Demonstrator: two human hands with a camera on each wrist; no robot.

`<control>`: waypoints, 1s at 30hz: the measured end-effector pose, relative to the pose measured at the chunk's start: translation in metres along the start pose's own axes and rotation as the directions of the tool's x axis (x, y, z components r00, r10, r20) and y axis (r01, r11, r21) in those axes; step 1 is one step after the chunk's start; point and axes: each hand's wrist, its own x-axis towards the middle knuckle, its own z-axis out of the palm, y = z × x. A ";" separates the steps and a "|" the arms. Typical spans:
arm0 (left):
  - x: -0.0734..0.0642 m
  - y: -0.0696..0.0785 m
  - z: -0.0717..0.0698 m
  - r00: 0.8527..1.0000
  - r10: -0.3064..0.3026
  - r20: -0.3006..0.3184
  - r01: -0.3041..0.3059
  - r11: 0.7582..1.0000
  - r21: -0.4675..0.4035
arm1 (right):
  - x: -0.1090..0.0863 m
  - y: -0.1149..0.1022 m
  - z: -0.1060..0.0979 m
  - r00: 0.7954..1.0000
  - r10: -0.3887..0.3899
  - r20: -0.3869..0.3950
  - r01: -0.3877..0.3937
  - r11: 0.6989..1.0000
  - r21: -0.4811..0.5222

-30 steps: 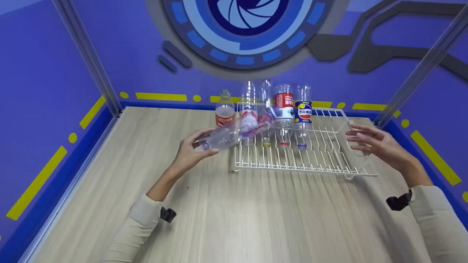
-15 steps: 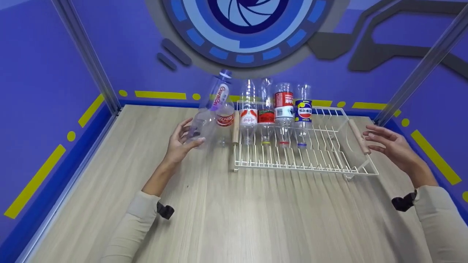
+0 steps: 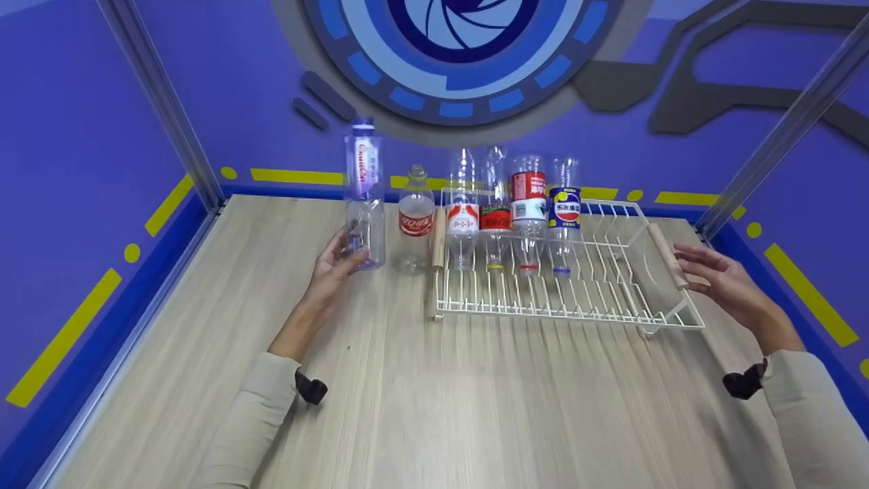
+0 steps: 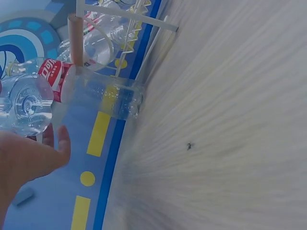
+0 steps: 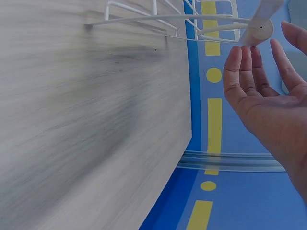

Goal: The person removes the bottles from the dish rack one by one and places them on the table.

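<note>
In my left hand (image 3: pixel 333 275) I grip a clear plastic bottle (image 3: pixel 364 176) with a purple cap and a white-and-purple label, low down near its base. It stands upright, cap on top. In the left wrist view the bottle's base (image 4: pixel 29 106) shows off the tabletop, above the left fingers. Just right of it a clear cola bottle (image 3: pixel 416 224) with a red label stands on the table. My right hand (image 3: pixel 723 282) is at the rack's right wooden handle (image 3: pixel 669 256), fingers loosely bent, fingertips right at the handle (image 5: pixel 259 28) in the right wrist view.
A white wire rack (image 3: pixel 543 314) stands on the wooden table (image 3: pixel 475 414). Several empty bottles lean caps down along its back, among them one with a red-and-white label (image 3: pixel 528 197) and one with a blue-and-yellow label (image 3: pixel 564 207). Blue-purple walls enclose the table.
My left hand has moved the purple-capped bottle left, from tilted across the rack's front to upright beside the cola bottle. My right hand has shifted slightly outward from above the handle to its side.
</note>
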 end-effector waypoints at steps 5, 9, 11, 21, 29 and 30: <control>0.006 -0.006 -0.002 0.998 0.032 -0.046 -0.025 0.990 0.142 | -0.002 0.003 -0.001 0.999 0.049 -0.005 -0.050 0.995 -0.087; 0.014 -0.012 -0.002 0.995 0.079 -0.056 -0.062 0.963 0.264 | -0.002 0.004 -0.003 0.997 0.079 -0.017 -0.080 0.989 -0.123; 0.019 -0.014 -0.002 0.994 0.099 -0.050 -0.079 0.947 0.311 | -0.002 0.004 -0.004 0.997 0.080 -0.017 -0.081 0.990 -0.114; 0.042 -0.018 0.000 0.999 0.047 0.005 -0.043 0.848 0.529 | -0.003 0.004 -0.004 0.996 0.084 -0.020 -0.086 0.985 -0.147; 0.051 -0.028 0.002 1.000 0.013 -0.006 -0.007 0.798 0.602 | -0.005 0.007 -0.004 0.998 0.062 0.014 -0.061 0.994 -0.090; 0.052 -0.029 0.002 1.000 0.014 -0.005 -0.009 0.794 0.608 | -0.005 0.006 -0.004 0.998 0.058 0.019 -0.056 0.995 -0.083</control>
